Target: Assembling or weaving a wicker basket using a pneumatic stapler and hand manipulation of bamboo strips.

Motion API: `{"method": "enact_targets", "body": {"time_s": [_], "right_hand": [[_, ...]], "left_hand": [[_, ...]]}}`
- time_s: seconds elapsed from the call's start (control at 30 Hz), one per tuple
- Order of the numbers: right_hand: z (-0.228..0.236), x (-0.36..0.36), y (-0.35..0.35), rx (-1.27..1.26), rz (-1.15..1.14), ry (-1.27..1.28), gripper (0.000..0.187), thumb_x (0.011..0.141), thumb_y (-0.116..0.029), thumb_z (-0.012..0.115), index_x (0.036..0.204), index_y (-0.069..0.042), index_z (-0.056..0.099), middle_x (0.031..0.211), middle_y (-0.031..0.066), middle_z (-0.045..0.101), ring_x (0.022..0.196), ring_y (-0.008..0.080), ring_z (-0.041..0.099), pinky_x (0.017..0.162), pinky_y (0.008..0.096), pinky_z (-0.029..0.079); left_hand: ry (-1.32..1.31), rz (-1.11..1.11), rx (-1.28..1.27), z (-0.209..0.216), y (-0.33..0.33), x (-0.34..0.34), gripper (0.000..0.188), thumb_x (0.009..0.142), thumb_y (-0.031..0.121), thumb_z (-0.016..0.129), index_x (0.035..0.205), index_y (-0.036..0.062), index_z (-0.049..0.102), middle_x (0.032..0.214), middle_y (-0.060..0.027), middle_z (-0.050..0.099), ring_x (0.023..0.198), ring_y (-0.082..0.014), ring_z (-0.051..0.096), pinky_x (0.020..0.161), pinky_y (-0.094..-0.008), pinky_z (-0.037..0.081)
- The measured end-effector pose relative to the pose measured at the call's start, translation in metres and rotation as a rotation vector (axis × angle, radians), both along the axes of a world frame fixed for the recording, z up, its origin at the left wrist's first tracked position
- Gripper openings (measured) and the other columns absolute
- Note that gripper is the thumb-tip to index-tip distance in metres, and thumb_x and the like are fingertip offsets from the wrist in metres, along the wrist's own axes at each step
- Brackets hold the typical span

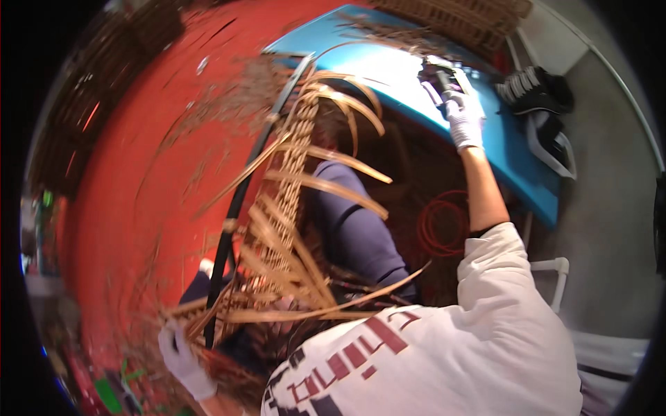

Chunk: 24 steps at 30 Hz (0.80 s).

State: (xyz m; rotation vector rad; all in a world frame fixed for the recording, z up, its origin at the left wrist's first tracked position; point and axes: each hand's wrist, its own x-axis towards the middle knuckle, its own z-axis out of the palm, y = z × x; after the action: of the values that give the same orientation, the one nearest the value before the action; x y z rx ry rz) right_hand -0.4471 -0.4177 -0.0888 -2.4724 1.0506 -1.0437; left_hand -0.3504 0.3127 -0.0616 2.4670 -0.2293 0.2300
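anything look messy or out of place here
Yes: brown scraps litter the red floor, and dark shoes lie by the blue table's right edge, unexpected near work. The woven piece's loose strips jut unevenly, perhaps simply unfinished.

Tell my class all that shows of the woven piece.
The woven piece looks like tan cane or bamboo: a narrow, close-woven band with loose flat strips, many curving out rightward. It slants from near the blue table down along a dark bar, some strips crossing in front of a leg. At its lower end, the left hand seems to touch it.
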Motion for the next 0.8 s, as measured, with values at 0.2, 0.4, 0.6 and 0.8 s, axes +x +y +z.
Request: {"method": "enact_targets", "body": {"time_s": [0.2, 0.4, 0.6, 0.8], "right_hand": [[-0.018, -0.004, -0.059, -0.146, -0.391, 0.156, 0.034, 0.085, -0.033, 0.068, 0.112, -0.012, 0.070, 0.113, 0.0161, 0.067, 0.105, 0.0352, 0.064, 0.093, 0.0449, 0.050], [-0.022, 0.027, -0.111, -0.081, -0.253, 0.245, 0.042, 0.087, -0.040, 0.067, 0.112, -0.007, 0.070, 0.112, 0.0171, 0.069, 0.100, 0.0328, 0.067, 0.091, 0.0436, 0.050], [-0.074, 0.086, -0.172, -0.012, 0.152, 0.240, 0.045, 0.088, -0.038, 0.065, 0.124, -0.011, 0.065, 0.120, 0.0142, 0.067, 0.110, 0.0300, 0.064, 0.096, 0.0376, 0.050], [-0.086, 0.019, -0.294, 0.133, 0.047, 0.371, 0.049, 0.086, -0.020, 0.067, 0.131, -0.002, 0.062, 0.108, 0.0085, 0.072, 0.091, 0.0148, 0.066, 0.082, 0.0313, 0.050]], "left_hand": [[0.144, 0.066, -0.092, 0.009, 0.004, 0.008, 0.029, 0.101, 0.021, 0.057, 0.114, -0.0048, 0.062, 0.104, -0.0097, 0.065, 0.096, -0.0168, 0.057, 0.088, -0.0311, 0.045], [0.152, 0.106, -0.252, -0.006, 0.005, 0.009, 0.032, 0.101, 0.018, 0.058, 0.123, -0.0061, 0.060, 0.116, -0.0109, 0.066, 0.105, -0.0186, 0.059, 0.095, -0.0328, 0.045], [-0.031, 0.079, 0.063, 0.008, 0.009, -0.027, 0.015, 0.095, 0.017, 0.059, 0.099, 0.0025, 0.062, 0.095, -0.0092, 0.061, 0.095, -0.0219, 0.059, 0.087, -0.0346, 0.046], [-0.115, 0.059, -0.013, 0.048, -0.082, -0.007, 0.016, 0.085, 0.016, 0.068, 0.085, 0.0004, 0.067, 0.093, -0.0143, 0.066, 0.093, -0.0294, 0.061, 0.086, -0.0381, 0.045]]}}
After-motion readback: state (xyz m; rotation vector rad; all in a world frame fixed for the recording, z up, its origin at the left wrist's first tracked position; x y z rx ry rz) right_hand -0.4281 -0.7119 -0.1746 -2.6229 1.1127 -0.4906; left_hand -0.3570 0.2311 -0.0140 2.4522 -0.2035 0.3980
